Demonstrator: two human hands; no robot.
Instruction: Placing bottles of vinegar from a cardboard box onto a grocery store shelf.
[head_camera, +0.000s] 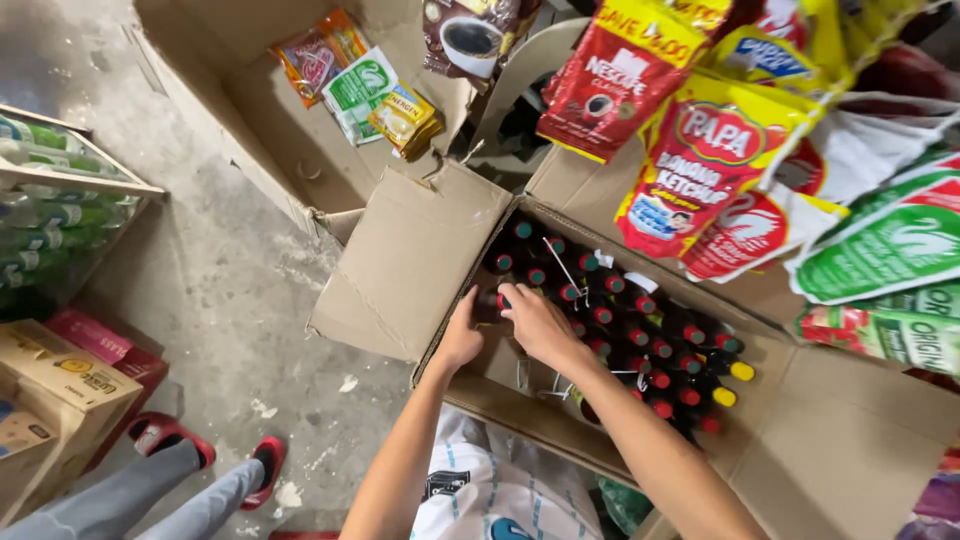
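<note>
Both hands reaching into open carton (420, 260), frame centre. Right hand (535, 322) closing on red-capped bottle (503, 300); left hand (462, 335) gripping neighbouring bottle, partly hidden. Likely unpacking step; lifting straight up needed next.

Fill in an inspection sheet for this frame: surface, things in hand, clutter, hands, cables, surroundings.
Surface: bare concrete floor, scattered scraps.
Things in hand: open cardboard box packed with dark bottles, mostly red caps, two yellow caps.
Clutter: second open box holding a few sachets; hanging sachet strips above.
Hands: left hand on the box edge; right hand touching a bottle at the near corner; grip unclear.
Cables: nothing seen.
Surroundings: another person's legs in red sandals; shelf of green bottles; stacked cartons.
</note>
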